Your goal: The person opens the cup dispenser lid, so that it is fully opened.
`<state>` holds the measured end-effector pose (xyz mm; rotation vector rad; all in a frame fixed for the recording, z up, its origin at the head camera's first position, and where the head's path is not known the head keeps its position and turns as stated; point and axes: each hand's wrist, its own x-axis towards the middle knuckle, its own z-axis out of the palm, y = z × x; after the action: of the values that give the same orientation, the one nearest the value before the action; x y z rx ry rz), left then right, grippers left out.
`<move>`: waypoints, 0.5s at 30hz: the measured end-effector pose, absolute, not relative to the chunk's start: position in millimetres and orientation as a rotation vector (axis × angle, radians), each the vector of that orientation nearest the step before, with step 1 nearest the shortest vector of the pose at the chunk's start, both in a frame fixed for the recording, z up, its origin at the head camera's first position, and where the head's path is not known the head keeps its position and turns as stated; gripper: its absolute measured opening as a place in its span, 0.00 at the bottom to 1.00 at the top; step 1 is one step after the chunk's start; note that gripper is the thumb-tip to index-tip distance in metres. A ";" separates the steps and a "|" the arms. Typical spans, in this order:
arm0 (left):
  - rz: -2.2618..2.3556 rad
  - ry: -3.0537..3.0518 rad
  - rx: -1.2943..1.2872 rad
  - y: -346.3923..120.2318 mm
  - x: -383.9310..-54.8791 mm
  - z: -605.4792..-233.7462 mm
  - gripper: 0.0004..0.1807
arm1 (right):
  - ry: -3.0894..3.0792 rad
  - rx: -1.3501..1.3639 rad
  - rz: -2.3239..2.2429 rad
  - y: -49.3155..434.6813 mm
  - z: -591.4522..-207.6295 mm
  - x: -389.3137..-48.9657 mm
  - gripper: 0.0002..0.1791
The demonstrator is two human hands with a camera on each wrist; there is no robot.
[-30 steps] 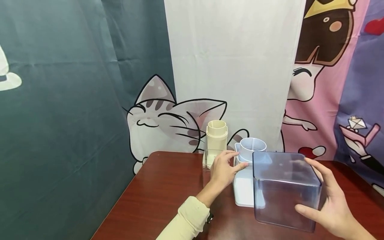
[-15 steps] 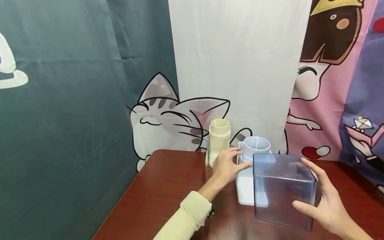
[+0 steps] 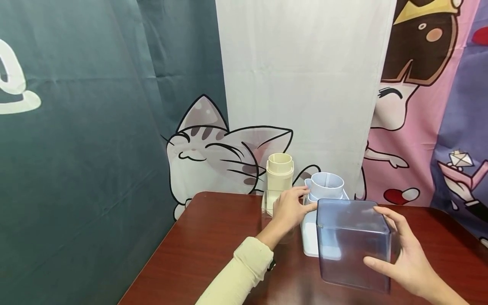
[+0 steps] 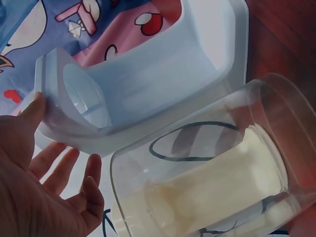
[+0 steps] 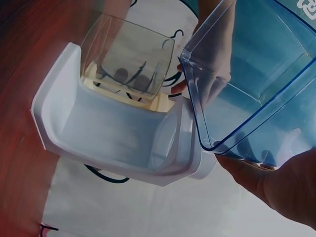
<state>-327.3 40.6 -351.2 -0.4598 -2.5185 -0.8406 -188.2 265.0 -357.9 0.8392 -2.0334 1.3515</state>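
Observation:
A light-blue plastic dispenser stand, with a round ring on top and a flat base plate, stands upright on the table. My left hand holds its upper part, thumb on one side and fingers on the other in the left wrist view. My right hand grips a transparent blue box-shaped container by its right side, thumb on the near wall. The container is raised in front of the stand, apart from it, and partly covers it in the head view. Its open rim faces the right wrist camera.
Just left of the stand is a cream dispenser with a clear container on it, partly hidden by my left hand. The reddish-brown table ends at a printed cloth backdrop.
My right hand has carried the blue container a little to the left, closer to my left hand. The left hand stays at the stand's top. The head view has shifted slightly.

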 end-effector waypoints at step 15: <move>-0.645 -2.643 -0.310 54.5 -352.0 -340.6 0.30 | -2.104 0.667 1.251 270.2 -370.2 -200.4 0.58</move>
<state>-352.0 54.5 -340.6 -0.3096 -2.6428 -0.6451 -200.4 270.2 -370.2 0.6675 -2.1040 1.2508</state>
